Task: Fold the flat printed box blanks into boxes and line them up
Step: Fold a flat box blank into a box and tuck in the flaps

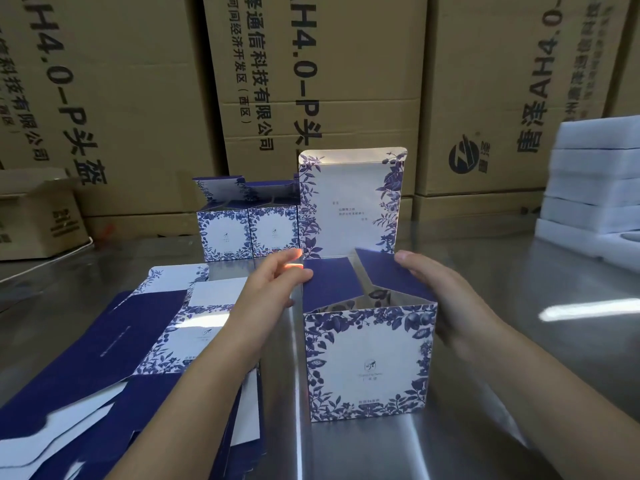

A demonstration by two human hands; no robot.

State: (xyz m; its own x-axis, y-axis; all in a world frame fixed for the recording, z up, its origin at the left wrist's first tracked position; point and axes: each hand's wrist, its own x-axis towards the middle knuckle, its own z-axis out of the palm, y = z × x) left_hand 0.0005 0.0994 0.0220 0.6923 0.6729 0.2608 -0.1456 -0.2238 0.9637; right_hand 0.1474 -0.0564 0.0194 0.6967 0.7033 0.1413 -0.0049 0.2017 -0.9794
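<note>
A blue-and-white floral box point(369, 362) stands upright on the steel table point(519, 358), its tall lid flap raised behind it. My left hand point(273, 282) pinches the left dark-blue side flap. My right hand point(440, 292) holds the right side flap and the box's right wall. Two folded boxes point(247, 233) stand side by side behind, lids up. A pile of flat blanks point(131, 341) lies at the left, under my left forearm.
Large brown cartons point(311, 81) form a wall along the far side. A small open carton point(38, 216) sits at the back left. White foam trays point(595, 181) are stacked at the right edge.
</note>
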